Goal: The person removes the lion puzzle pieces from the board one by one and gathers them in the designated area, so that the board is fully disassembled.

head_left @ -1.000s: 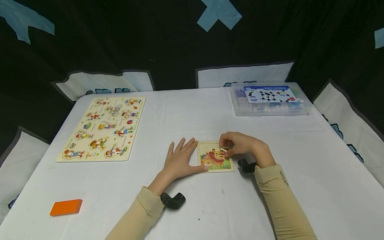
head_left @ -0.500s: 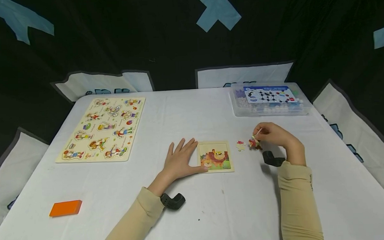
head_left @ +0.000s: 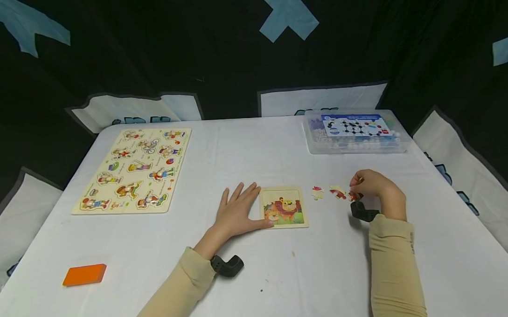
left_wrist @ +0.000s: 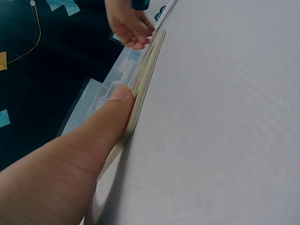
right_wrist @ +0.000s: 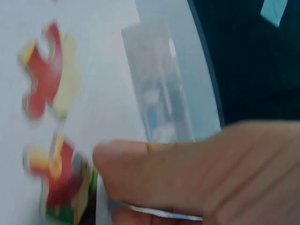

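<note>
My left hand (head_left: 236,212) lies spread beside a small square puzzle board (head_left: 283,189) with a lion picture, its thumb resting on the board's lower left corner. The left wrist view shows that thumb (left_wrist: 110,115) pressing the board's edge. To the board's right, a small puzzle piece (head_left: 317,192) and a red and yellow puzzle piece (head_left: 337,192) lie on the table. My right hand (head_left: 374,187) is low over another puzzle piece (right_wrist: 61,183) at its fingertips. Between its thumb and fingers shows a pale edge, apparently of a puzzle piece (right_wrist: 164,213), mostly hidden.
A larger board of figures (head_left: 132,172) lies at the back left. An orange block (head_left: 85,275) is at the front left. At the back right stands a clear plastic box (head_left: 356,145) with a printed label. Dark cloth hangs behind the white table.
My right hand has moved right from the puzzle board, then slightly lower, uncovering small puzzle pieces along a row. My left hand has stayed on the board's corner.
</note>
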A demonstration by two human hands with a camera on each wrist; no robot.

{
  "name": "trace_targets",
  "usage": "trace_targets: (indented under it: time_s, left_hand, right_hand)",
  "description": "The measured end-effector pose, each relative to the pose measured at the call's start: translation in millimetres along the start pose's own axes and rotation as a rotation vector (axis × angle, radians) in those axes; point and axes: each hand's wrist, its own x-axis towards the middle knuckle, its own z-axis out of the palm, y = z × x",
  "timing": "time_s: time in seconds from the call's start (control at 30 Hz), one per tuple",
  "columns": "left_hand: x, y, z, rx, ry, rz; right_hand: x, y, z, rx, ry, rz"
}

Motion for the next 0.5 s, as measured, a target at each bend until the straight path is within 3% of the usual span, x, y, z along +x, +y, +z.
trace_targets:
  time_s: [0.2, 0.33, 0.43, 0.5]
  left_hand:
    - [-0.2, -0.5, -0.3, 0.004, -0.001, -0.002]
    - [0.0, -0.6, -0.3, 0.006, 0.003, 0.0]
    - [0.0, -0.7, -0.1, 0.009, 0.004, 0.002]
    - [-0.3, -0.8, 0.3, 0.008, 0.003, 0.007]
  right_hand:
    - [11.2, -46.2, 16.2, 0.009, 0.005, -0.11]
    - [26.3, -83.9, 44.4, -0.047, 0.024, -0.318]
    - [34.9, -106.5, 69.5, -0.085, -0.014, -0.471]
    - [37.3, -117.2, 83.5, -0.118, -0.049, -0.53]
